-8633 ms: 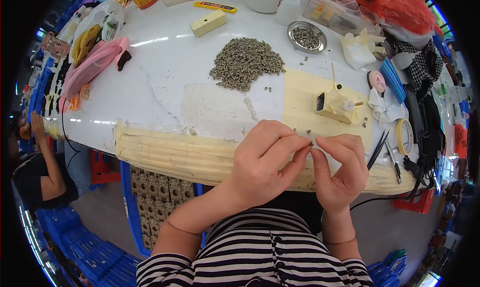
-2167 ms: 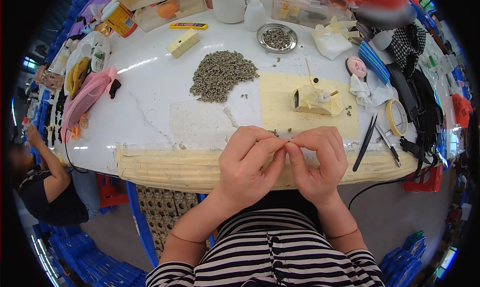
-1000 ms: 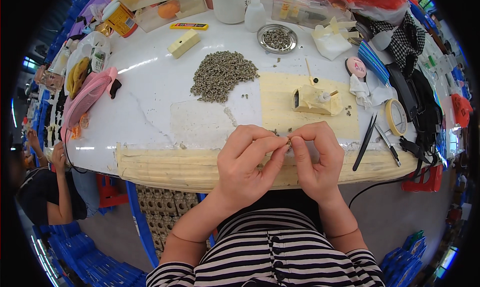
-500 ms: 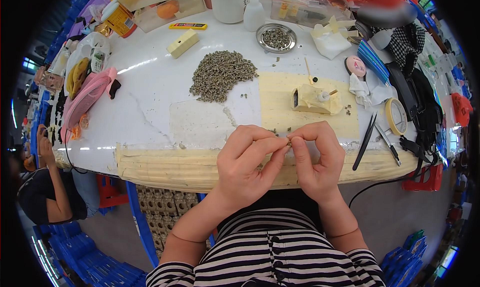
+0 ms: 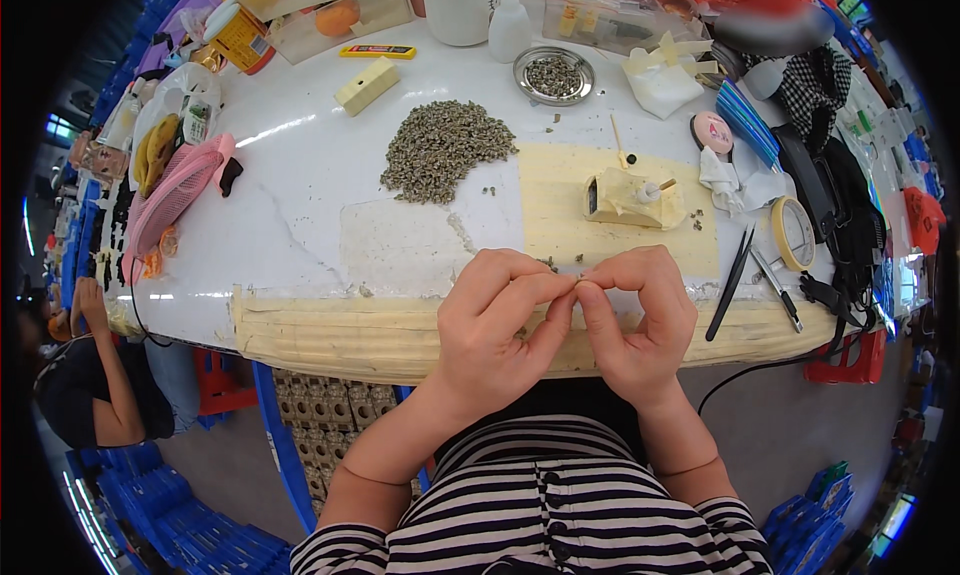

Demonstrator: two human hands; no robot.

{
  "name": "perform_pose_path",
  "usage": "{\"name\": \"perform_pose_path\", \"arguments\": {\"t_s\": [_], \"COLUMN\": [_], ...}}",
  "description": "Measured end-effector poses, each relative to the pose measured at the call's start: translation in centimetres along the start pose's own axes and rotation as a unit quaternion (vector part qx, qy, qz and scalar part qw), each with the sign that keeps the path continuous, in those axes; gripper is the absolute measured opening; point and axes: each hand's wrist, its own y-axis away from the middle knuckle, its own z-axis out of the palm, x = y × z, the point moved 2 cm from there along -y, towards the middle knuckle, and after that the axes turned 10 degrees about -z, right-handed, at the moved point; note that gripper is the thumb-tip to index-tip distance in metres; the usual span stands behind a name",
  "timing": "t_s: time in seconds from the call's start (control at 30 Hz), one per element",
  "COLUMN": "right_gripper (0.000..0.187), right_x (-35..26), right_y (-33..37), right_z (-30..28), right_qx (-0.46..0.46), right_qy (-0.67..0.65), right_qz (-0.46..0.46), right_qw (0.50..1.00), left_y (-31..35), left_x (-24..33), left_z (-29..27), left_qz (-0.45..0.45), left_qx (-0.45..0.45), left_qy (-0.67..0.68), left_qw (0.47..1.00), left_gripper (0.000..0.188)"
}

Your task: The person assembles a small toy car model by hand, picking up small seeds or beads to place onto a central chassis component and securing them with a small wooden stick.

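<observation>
My left hand (image 5: pixel 500 325) and my right hand (image 5: pixel 645 325) meet fingertip to fingertip over the table's padded front edge. Thumb and forefinger of each are pinched together around a tiny metal part, now almost wholly covered by the fingertips. A few loose metal pieces (image 5: pixel 548 263) lie just beyond the hands. Farther off is a big heap of small grey-brown metal parts (image 5: pixel 445 153), and a round metal dish (image 5: pixel 519 75) holds more of them. A tape-wrapped block (image 5: pixel 630 201) with a short stick in its top stands on the yellowish taped patch (image 5: pixel 550 175).
At right lie black tweezers (image 5: pixel 730 285), a slim pen-like tool (image 5: pixel 777 290) and a tape roll (image 5: pixel 781 233). A pale block (image 5: pixel 367 86), a yellow-and-red box (image 5: pixel 377 52) and a white squeeze bottle (image 5: pixel 509 30) stand farther back. A pink mesh item (image 5: pixel 175 195) sits left, near another person's arm (image 5: pixel 118 375).
My fingertips have drawn closer together, and the metal part that showed between them is now mostly covered. My right hand has shifted slightly to the right.
</observation>
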Motion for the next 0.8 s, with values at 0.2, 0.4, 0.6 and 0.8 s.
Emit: {"name": "perform_pose_path", "arguments": {"t_s": [0.2,0.4,0.6,0.8], "right_gripper": [0.008,0.006,0.006,0.013], "right_x": [0.1,0.1,0.5,2.7], "right_y": [0.1,0.2,-0.7,-3.3], "right_z": [0.1,0.0,-2.1,-4.8], "right_qx": [-0.019,-0.022,0.043,0.053], "right_qy": [0.002,-0.005,0.063,0.230], "right_qz": [0.040,0.051,0.015,-0.021], "right_qw": [0.999,0.998,0.997,0.972], "left_y": [0.0,0.0,-0.1,-0.2], "left_x": [0.0,0.0,0.1,0.0], "left_z": [-0.1,-0.2,-0.2,0.1], "left_qz": [0.002,-0.002,-0.017,-0.013], "left_qx": [0.004,0.000,-0.006,0.009], "left_qy": [0.007,0.009,0.003,0.021], "left_qw": [1.000,1.000,1.000,1.000], "left_gripper": [0.019,0.018,0.016,0.017]}}
